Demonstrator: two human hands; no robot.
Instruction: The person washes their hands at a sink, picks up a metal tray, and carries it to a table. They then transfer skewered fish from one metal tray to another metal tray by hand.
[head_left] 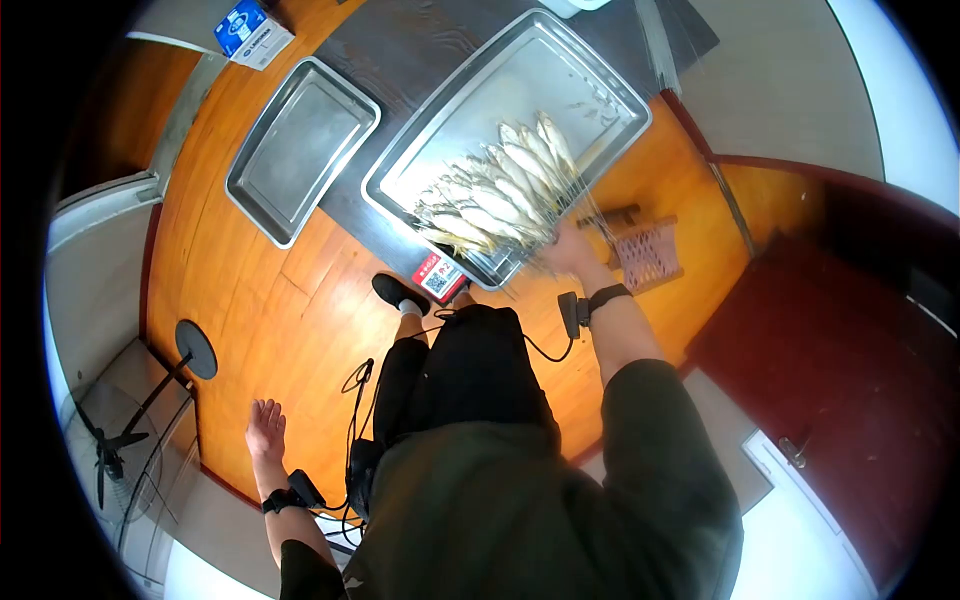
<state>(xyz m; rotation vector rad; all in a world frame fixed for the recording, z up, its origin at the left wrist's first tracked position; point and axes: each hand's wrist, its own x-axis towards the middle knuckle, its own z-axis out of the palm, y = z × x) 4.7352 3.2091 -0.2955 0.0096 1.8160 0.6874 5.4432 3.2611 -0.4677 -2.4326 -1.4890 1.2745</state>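
Observation:
My right hand (pixel 566 250) is closed at the near right corner of a wire rack (pixel 500 270), its fingers smeared by motion. Several small silvery-yellow fish (pixel 500 195) lie side by side in a heap on the rack. Beneath them is a large metal tray (pixel 420 150), whose far part shows a wet, shiny bottom. My left hand (pixel 266 432) hangs away at the lower left, fingers stretched out, holding nothing.
A smaller metal tray (pixel 300 150) sits left of the large one. A dark table (pixel 400 50), a blue-and-white box (pixel 253 35), a red QR-code card (pixel 440 278), a pink perforated stool (pixel 650 255) and a standing fan (pixel 110 450) are around me. Cables hang by my legs.

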